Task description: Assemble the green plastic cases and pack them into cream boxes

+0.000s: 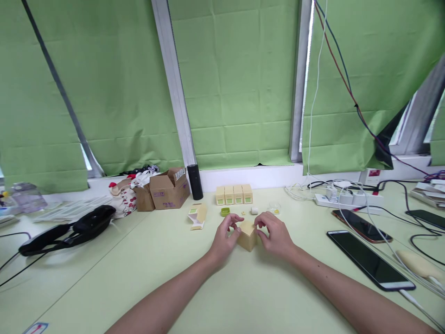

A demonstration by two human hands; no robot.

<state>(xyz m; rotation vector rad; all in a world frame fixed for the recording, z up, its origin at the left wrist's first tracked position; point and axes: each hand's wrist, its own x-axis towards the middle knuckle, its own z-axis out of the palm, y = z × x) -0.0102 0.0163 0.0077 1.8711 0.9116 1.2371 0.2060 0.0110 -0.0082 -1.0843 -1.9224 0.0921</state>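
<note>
A small tan box stands on the pale green table between my hands. My left hand holds its left side with curled fingers, and my right hand grips the right side near the top edge. Just beyond lie a green container, a tiny yellow piece, a white cylinder and a clear round lid or dish. An open tan carton rests to the left. Behind these, several similar tan boxes stand in a row.
A cardboard box and a black cylinder stand at the back left. Black headgear lies far left. On the right are a phone, another phone, a power strip and loose cables.
</note>
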